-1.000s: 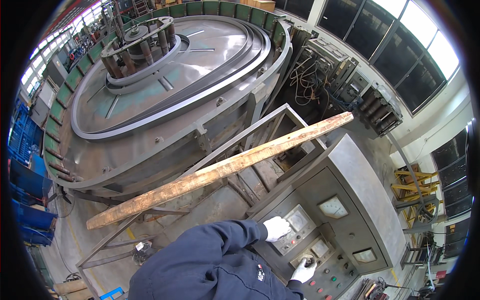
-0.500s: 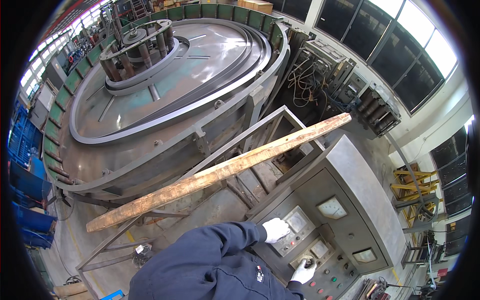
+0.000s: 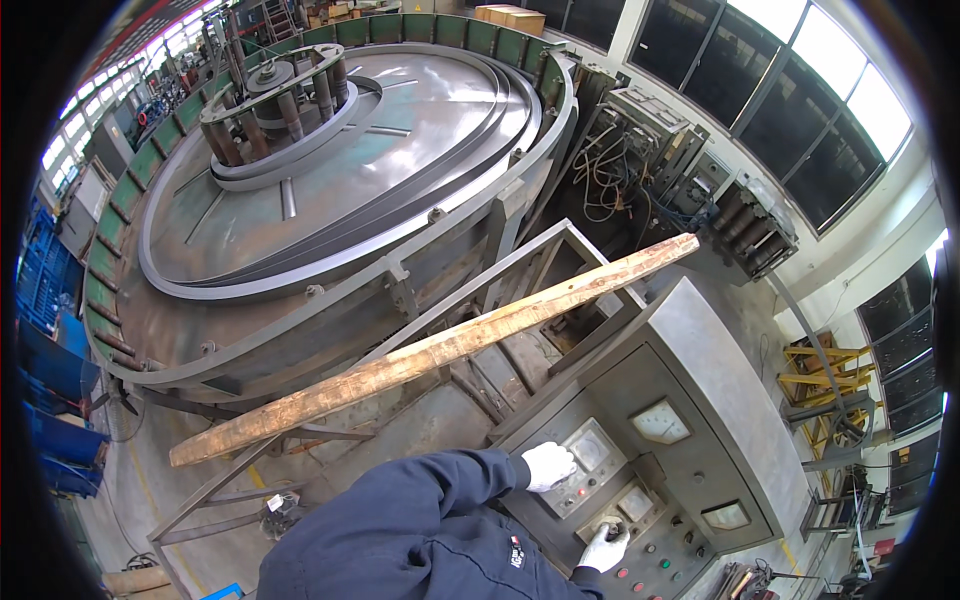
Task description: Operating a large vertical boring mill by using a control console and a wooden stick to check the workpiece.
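Both my hands wear white gloves and are at the sloped grey control console point(image 3: 735, 375). My left hand point(image 3: 549, 466), fingers curled, rests at the near left edge of the upper instrument panel point(image 3: 592, 448); whatever its fingertips hold is hidden. Below and to the right, my right hand point(image 3: 605, 548) closes its fingers around a control knob point(image 3: 611, 525) on the lower instrument panel point(image 3: 636, 502). Red and green push buttons point(image 3: 651, 561) sit beside that hand. Beyond the console, a large round metal turntable point(image 3: 340, 215) carries a ring of upright posts point(image 3: 290, 115).
A long wooden beam point(image 3: 430, 352) lies across a metal railing point(image 3: 495, 270) between me and the turntable. A green-lined wall point(image 3: 478, 35) surrounds the turntable. Cables and machinery point(image 3: 600, 175) stand at the back right, near a yellow frame point(image 3: 825, 375). Blue racks point(image 3: 50, 270) line the left.
The turntable has rotated clockwise as I see it, its slots shifting around the centre. Both hands stay at the same places on the console. The view has shifted slightly.
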`<state>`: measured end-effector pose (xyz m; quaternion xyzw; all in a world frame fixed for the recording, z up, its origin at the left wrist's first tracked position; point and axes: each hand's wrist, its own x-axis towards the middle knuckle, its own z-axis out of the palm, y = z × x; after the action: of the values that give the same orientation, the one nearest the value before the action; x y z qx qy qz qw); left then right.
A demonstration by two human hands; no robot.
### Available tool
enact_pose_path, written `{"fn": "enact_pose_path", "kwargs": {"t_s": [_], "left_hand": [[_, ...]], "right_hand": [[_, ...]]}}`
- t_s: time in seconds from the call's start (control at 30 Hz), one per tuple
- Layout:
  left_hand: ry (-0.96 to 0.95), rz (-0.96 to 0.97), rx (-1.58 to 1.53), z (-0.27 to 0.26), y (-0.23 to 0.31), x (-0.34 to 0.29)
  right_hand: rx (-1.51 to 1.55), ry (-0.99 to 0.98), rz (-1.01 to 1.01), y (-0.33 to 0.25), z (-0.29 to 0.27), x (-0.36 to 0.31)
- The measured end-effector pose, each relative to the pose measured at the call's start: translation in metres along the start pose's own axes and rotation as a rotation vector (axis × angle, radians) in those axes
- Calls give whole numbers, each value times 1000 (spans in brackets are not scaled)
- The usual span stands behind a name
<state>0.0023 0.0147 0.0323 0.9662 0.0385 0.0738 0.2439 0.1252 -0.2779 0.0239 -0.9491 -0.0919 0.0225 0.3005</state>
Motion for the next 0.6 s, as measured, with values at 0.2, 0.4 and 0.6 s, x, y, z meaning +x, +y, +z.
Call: {"fn": "enact_pose_path", "kwargs": {"t_s": [0.2, 0.4, 0.6], "left_hand": [[2, 0, 4, 0, 0, -1], [-19, -18, -4, -2, 1, 0], [-49, -25, 8, -5, 2, 1]], "right_hand": [[-17, -2, 13, -8, -3, -2], [13, -2, 12, -15, -6, -4], [50, 1, 11, -16, -5, -3]]}}
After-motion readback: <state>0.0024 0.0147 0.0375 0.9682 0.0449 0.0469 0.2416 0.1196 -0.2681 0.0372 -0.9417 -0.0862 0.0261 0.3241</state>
